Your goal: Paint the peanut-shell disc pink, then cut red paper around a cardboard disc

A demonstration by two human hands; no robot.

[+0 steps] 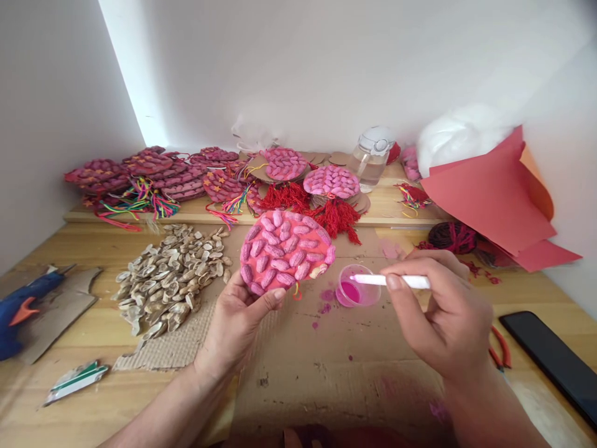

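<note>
My left hand (245, 311) grips the lower edge of a round red disc (286, 252) covered with pink-painted peanut shells. One shell (319, 270) near its right rim is still pale, and a small yellow loop hangs below. Pinched in my right hand (436, 311) is a slim white stick (410, 282) with a pink tip; its exact kind is unclear. That tip is over a clear plastic cup (373, 297) holding magenta liquid. Whether it touches the liquid, I cannot tell. The cup stands on a stained cardboard sheet (298, 386).
Bare peanut shells (172, 280) are heaped at left, near a blue glue gun (16, 311). Finished shell discs with tassels (102, 174) line a raised wooden ledge (387, 214), with a water bottle (370, 158). Red paper sheets (494, 193) and a black phone (550, 358) lie at right.
</note>
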